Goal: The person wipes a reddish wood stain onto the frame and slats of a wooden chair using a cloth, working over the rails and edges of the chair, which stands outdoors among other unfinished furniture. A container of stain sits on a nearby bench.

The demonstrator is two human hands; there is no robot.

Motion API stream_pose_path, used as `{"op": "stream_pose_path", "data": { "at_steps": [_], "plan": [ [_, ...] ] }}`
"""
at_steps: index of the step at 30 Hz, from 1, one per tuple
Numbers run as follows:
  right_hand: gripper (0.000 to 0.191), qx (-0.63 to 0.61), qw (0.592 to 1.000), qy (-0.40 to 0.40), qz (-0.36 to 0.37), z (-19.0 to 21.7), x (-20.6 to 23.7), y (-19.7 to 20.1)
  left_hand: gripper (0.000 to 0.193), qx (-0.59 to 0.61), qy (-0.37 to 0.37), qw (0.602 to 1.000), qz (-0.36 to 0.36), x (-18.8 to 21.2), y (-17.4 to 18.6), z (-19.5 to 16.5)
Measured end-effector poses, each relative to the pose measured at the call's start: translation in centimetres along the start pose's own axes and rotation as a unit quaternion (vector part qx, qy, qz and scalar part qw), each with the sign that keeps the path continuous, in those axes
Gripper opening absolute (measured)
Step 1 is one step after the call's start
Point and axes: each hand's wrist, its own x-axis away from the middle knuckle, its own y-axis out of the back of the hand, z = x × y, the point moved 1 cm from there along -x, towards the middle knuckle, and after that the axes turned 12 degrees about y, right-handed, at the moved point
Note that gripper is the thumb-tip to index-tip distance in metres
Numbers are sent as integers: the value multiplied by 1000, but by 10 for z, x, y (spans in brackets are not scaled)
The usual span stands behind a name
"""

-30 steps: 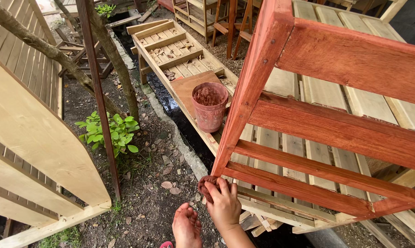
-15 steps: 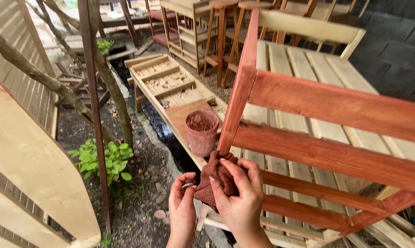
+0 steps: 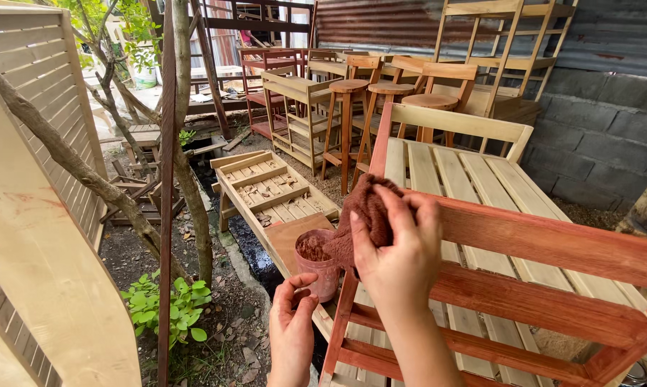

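1. The brown rag (image 3: 366, 215) is sitting bunched in the right hand (image 3: 399, 261), just right of centre frame, and it is being pressed against the top of the red-stained upright (image 3: 377, 154) of the wooden frame.
2. The right hand's fingers (image 3: 417, 229) are curled over the rag and gripping it; half a second ago both hands were wringing that rag low against the rail, so the cloth has come up and over to the post.
3. The left hand (image 3: 291, 330) has let go, and is hanging loose at bottom centre with fingers half bent, holding nothing, just below the stain cup (image 3: 318, 264).
4. That cup, coated brown, is standing upright on a board left of the frame, touching nothing but the board; a second ago the view was looking down on it from above, and now the head is lifting toward the yard.
5. Reading it as a judgement: the rag looks loaded and the wiping is moving onto the upper post, one-handed.
6. Edges now: the red rail (image 3: 553, 247) is running right from the hand with bare pale slats (image 3: 467, 179) behind it, open room along that whole side.
7. Left is tighter: the thin tree trunk (image 3: 184, 143), a rusty pole (image 3: 167, 215) and a slatted panel (image 3: 30, 179) are crowding the left of frame, with green leaves (image 3: 169, 308) low down.
8. Stools (image 3: 348, 115) and shelving are standing well apart at upper centre.
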Motion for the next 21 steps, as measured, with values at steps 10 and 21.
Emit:
{"op": "stream_pose_path", "data": {
  "at_steps": [10, 21],
  "plan": [
    [40, -15, 999, -33, 40, 9, 103, -19, 27, 3, -2, 1000, -22, -11, 23, 53],
    [51, -37, 985, -85, 147, 9, 233, -32, 26, 19, 43, 997, -58, 0, 50, 96]
  ]
}}
